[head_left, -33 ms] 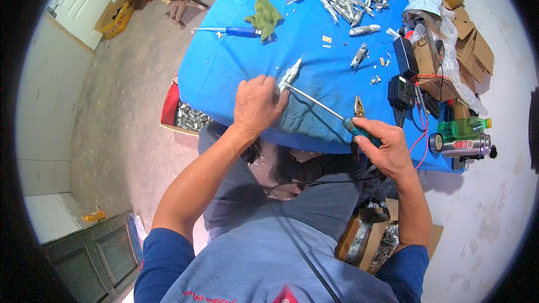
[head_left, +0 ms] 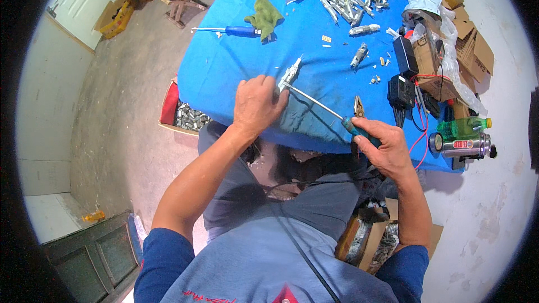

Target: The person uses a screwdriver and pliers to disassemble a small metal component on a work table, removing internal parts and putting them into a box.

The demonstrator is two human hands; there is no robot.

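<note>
1. A seated person works at a table (head_left: pixel 236 62) covered in bright blue cloth, seen from above; the left hand (head_left: pixel 255 104) presses down on a small silvery metal part (head_left: pixel 289 73) lying near the table's front edge, its fingers closed over the part's near end.
2. The right hand (head_left: pixel 384 148) is wrapped tight around the teal handle of a long-shafted screwdriver (head_left: pixel 323 104), whose thin steel shaft runs up and left until its tip meets the silvery part beside the left hand's fingertips.
3. The two hands are apart, joined only by the tool.
4. Farther back on the blue cloth lie a blue-handled screwdriver (head_left: pixel 238 31), a crumpled green rag (head_left: pixel 264 17) and a heap of similar silvery metal parts (head_left: pixel 348 0).
5. Black power adapters (head_left: pixel 401 76) with red wires, a green plastic bottle (head_left: pixel 463 128) and a metal canister (head_left: pixel 463 147) crowd the table's right end, beside torn brown cardboard boxes (head_left: pixel 466 45).
6. The room has a bare, stained concrete floor (head_left: pixel 118 106), a white door (head_left: pixel 73 0) at upper left and a dark green cabinet (head_left: pixel 95 252) at lower left.
</note>
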